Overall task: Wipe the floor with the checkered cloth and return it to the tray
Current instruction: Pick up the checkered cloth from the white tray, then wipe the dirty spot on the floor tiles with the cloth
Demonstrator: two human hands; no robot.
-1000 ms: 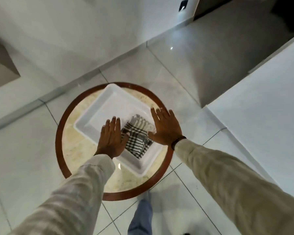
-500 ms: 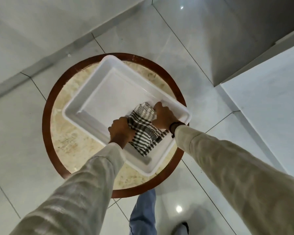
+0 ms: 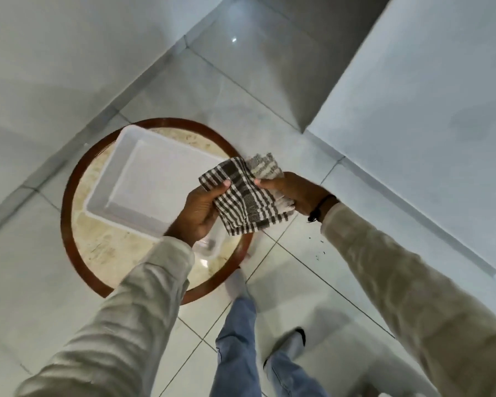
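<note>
Cloth [image 3: 246,196], checkered and folded, is hanging above the right end of the white tray [image 3: 143,181] on the round bench [image 3: 78,247]; left hand [image 3: 198,213] and right hand [image 3: 292,190] are each pinching an edge, likely to unfold it before wiping the floor [image 3: 298,282]
</note>
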